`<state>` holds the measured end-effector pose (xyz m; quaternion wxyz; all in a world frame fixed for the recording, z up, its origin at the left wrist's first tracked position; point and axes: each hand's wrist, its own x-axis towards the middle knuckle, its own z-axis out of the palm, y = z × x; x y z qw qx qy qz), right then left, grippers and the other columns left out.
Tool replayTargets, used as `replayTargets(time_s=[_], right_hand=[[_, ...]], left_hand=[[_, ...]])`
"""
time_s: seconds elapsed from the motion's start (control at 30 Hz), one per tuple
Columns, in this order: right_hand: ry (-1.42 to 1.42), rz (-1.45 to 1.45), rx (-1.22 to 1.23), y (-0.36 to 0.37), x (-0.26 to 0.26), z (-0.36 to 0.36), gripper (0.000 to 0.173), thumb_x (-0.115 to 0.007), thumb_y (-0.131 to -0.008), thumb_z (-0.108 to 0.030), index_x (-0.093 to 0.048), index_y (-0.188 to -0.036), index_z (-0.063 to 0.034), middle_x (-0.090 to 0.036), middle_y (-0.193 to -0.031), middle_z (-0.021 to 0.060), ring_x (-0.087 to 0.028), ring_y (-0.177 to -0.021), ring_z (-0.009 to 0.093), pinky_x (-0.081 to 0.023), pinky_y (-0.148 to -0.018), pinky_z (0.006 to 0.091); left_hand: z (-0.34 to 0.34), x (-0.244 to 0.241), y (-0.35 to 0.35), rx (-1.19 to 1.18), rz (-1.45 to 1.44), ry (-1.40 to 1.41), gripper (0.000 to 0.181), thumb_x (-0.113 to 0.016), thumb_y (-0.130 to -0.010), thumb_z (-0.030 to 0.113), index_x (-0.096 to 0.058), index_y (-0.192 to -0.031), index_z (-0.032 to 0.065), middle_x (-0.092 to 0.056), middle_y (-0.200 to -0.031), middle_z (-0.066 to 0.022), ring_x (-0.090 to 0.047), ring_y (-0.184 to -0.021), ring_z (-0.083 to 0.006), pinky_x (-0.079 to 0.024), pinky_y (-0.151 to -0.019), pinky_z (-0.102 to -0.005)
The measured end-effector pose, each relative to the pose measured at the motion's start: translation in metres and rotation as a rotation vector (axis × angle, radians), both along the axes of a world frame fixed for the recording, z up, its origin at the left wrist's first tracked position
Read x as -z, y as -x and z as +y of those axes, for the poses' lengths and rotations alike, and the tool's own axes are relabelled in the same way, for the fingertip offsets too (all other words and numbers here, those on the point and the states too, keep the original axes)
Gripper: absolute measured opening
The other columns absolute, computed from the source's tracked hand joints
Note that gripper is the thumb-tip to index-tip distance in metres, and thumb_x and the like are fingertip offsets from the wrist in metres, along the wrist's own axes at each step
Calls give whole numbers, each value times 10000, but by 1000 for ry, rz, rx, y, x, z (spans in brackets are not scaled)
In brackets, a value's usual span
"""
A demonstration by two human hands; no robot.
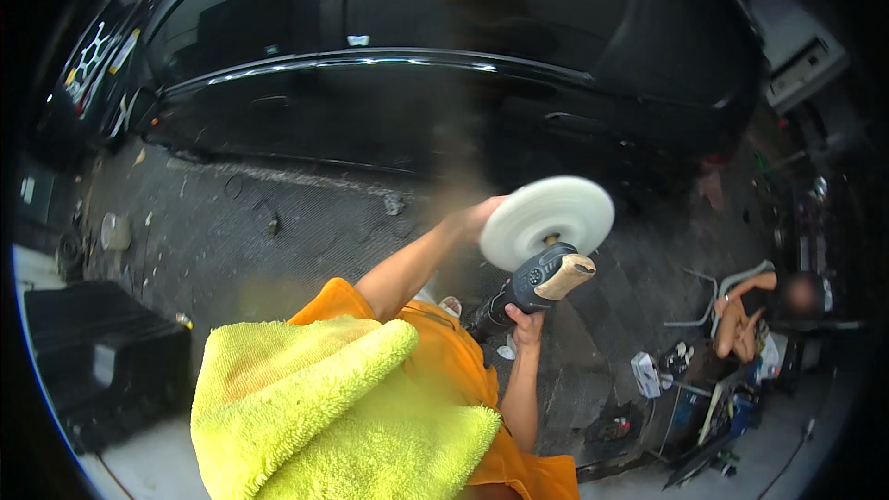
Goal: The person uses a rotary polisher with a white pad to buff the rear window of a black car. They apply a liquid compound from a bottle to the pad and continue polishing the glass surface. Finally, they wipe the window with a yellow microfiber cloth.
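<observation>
My right hand (526, 323) is shut around the body of a dark rotary polisher (531, 285) with a worn tan cover on its head. A round white polishing pad (549, 222) is mounted on it, facing up and away from me. My left hand (486, 212) reaches to the pad's left edge; its fingers are hidden behind the pad, so its grip cannot be made out. Beyond the pad stands the side of a glossy black car (361, 111). A yellow-green microfibre towel (333, 417) lies over my shoulder, above an orange shirt (444, 354).
A person (740, 323) sits at the right near a metal-framed chair (719, 292) and a cluttered stand. A white box (646, 375) lies nearby. A translucent bucket (115, 232) and a large black container (104, 361) stand at the left. Ribbed matting (333, 236) covers the floor.
</observation>
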<state>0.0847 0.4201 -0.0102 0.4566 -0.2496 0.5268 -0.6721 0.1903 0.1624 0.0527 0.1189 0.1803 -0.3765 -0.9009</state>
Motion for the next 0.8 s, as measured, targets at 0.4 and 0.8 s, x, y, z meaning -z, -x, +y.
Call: replayTargets(time_s=[0.4,0.8], right_hand=[[49,-65,48,4,18,79,722,-861,-635,-90,-569,-1290,-12,-643,-1196,109,-618,-1126,252,-469,-1030,375],[47,-145,9,6,-23,92,652,-887,-662,-102,-607,-1247,-37,-629,-1140,28,-577,-1095,186,-455,-1008,349]], left_hand=[[53,-67,92,351,-8,174,509,-492,-1045,425,-596,-1343,25,-684,-1194,-126,-688,-1005,-205,-569,-889,-392],[83,-64,30,179,-51,-79,521,-509,-1052,368,-498,-1442,23,-603,-1368,-147,-617,-1204,-227,-515,-1019,-398]])
